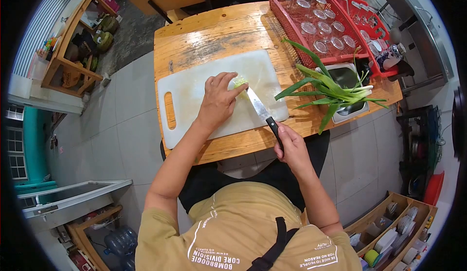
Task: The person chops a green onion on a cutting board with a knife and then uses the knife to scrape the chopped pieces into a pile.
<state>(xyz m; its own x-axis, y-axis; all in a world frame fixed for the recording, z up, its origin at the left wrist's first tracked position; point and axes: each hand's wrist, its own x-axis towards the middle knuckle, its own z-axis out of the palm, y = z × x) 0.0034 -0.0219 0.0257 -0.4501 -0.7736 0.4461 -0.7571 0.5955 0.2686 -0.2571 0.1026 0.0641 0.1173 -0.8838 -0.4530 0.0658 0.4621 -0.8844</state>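
Note:
My right hand (292,147) is wrapped round the black handle of a kitchen knife (259,106), whose blade points up and left across the cutting board. The tip reaches a small heap of chopped pale-green vegetable (239,81), which looks like green onion. Curled over that heap is my left hand (220,97), its fingertips around the pieces and one finger close to the blade tip. Beneath both lies a white cutting board (189,88) with a handle slot on its left. The fingers hide part of the heap.
A bunch of green onions (335,88) lies across a metal tray (359,111) to the right, leaves toward the board. Behind it, a red crate (287,25) holds several upturned glasses, beside another red basket (377,27). The wooden table (214,27) has its near edge at my lap.

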